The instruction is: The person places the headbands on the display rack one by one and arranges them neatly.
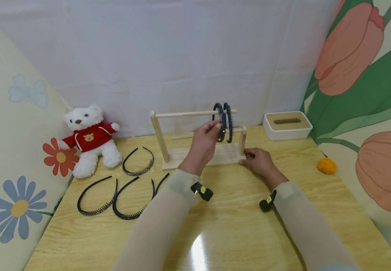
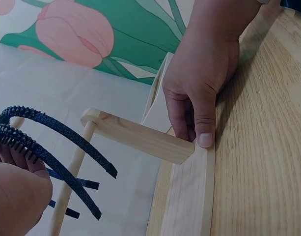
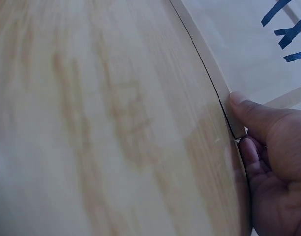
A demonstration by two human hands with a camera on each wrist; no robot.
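Note:
My left hand (image 1: 204, 141) pinches a dark toothed headband (image 1: 221, 130) at the upper bar (image 1: 185, 113) of a wooden rack. Just right of it, a second dark headband (image 1: 230, 122) hangs over the same bar, near its end. In the left wrist view, both headbands' tips (image 2: 108, 169) point away from my fingers. My right hand (image 1: 259, 162) grips the right end of the rack's base (image 1: 227, 153). Seen from the right wrist, the thumb (image 3: 241, 101) presses the base's front edge while the other fingers curl at its end.
Several dark headbands (image 1: 95, 213) lie on the table left of the rack, one partly behind my left sleeve. A white teddy bear (image 1: 98, 152) in a red sweater sits at the back left. A tissue box (image 1: 288, 131) and an orange fuzzy ball (image 1: 326, 165) stand to the right.

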